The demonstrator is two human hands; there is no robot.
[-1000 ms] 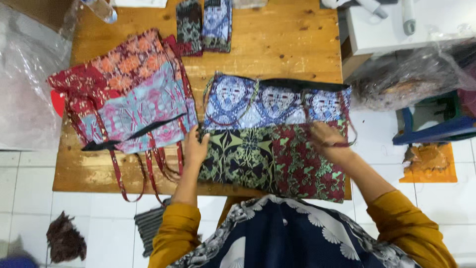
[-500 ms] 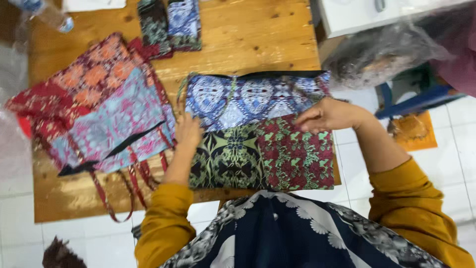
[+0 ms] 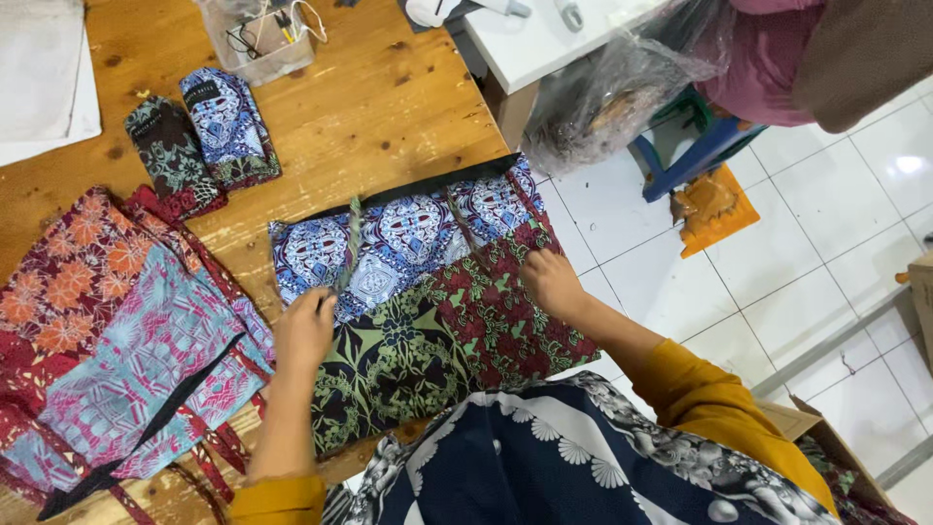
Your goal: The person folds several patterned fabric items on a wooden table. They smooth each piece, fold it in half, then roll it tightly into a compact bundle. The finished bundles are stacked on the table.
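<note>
On the wooden bench (image 3: 389, 97), a stack of red, orange and pink-and-teal patterned cloths (image 3: 117, 331) lies at the left. 2 folded pieces, 1 dark (image 3: 170, 156) and 1 blue (image 3: 228, 126), rest side by side farther back. A clear plastic box (image 3: 255, 39) holds small items. A crumpled plastic bag (image 3: 622, 92) sits over a blue stool (image 3: 695, 151) on the white tiled floor (image 3: 836, 233).

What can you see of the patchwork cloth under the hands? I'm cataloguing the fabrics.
The patchwork cloth lies flat on the wooden table, its right part hanging past the edge. It looks like printed cotton in panels: blue-and-white above, green-black and red-green below, with a black strip along the top edge. The left hand presses on the blue and green panels; the right hand rests on the red panel.
</note>
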